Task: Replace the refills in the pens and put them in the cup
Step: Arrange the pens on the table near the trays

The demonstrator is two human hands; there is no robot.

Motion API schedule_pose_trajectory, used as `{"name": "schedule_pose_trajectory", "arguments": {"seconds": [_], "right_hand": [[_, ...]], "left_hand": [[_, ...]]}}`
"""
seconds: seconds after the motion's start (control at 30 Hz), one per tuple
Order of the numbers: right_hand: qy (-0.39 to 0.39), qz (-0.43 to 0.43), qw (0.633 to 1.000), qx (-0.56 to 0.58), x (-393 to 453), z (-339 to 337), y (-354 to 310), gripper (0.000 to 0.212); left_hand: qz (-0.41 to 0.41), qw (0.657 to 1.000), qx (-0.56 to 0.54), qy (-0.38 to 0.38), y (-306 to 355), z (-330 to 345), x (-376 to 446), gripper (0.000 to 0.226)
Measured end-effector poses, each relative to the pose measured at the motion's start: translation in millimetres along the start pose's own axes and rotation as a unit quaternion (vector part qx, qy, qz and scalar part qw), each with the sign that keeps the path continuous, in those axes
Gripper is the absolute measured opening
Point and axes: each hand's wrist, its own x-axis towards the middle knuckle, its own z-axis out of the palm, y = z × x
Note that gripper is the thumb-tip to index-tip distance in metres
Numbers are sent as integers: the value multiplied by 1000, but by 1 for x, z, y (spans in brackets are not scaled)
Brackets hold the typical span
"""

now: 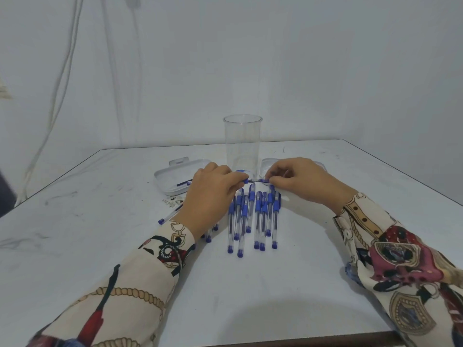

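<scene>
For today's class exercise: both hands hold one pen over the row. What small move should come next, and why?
Probably pull the two halves apart: the left hand and right hand pinch opposite ends of one pen, and the cup holds none yet.

clear plastic cup (242, 144), pens (253, 216) — matt table (100, 221)

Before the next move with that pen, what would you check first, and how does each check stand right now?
1. Both hands grip the pen: left hand and right hand pinch its ends: ok.
2. Cup upright, within reach behind the hands: ok.
3. Cup holds no pens: ok.
4. Refill in the open case: something thin and blue lies there; refill or not, cannot tell.
5. Row of pens lies clear of the hands: not ok, left wrist covers some.
</scene>
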Motion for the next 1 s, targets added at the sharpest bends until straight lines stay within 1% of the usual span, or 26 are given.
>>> {"name": "schedule_pose_trajectory", "arguments": {"seconds": [0.1,0.43,0.57,0.63,0.73,0.87,1.0], "right_hand": [[-6,-12,1000,28,0,3,-1,13],[-12,-33,996,83,2,12,-3,9],[-8,-36,994,105,3,13,-3,9],[-11,-32,990,135,3,13,-2,9],[-8,-18,982,189,4,13,-2,7],[-5,-1,965,261,4,10,-3,11],[-16,3,958,287,2,11,-5,11]], "left_hand": [[-6,1000,3,-12,1,0,0,28],[12,1000,-6,-14,2,2,0,28],[4,999,-27,-29,5,0,0,28],[4,999,-34,-31,6,-1,0,31],[22,999,-24,-24,6,0,0,35],[51,999,-6,7,3,4,2,37],[74,996,-3,42,1,6,3,39]]}}
